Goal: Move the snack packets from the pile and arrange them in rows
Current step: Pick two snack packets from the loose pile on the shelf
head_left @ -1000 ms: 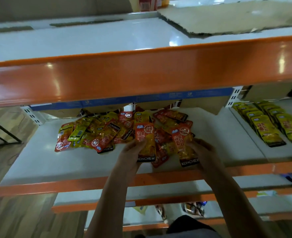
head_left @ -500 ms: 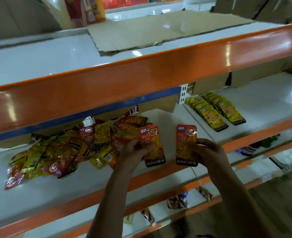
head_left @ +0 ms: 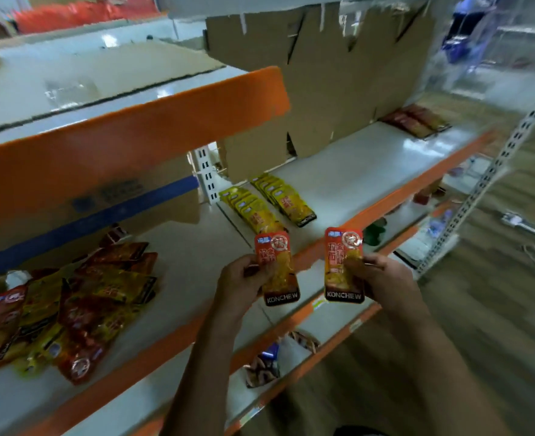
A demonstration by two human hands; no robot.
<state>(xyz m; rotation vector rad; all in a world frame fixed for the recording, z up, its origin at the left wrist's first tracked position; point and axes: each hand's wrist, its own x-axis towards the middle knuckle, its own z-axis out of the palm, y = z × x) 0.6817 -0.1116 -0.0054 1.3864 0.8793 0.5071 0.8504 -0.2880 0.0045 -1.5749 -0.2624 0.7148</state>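
Left hand [head_left: 244,283] pinching red KONCHEW packet [head_left: 277,267] upright, fingers curled round its left edge. Right hand [head_left: 382,280] gripping second red packet [head_left: 343,265], thumb lying across its front. Both packets hovering over orange shelf lip [head_left: 386,204]. Mixed pile [head_left: 61,313] lying far left. Two yellow rows [head_left: 269,202] sitting behind; bare shelf surface [head_left: 348,180] stretching right of rows.

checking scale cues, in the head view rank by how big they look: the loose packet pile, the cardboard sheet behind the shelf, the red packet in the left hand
1. cardboard sheet, largest though farthest back
2. packet pile
3. red packet held in the left hand, smallest though near the camera
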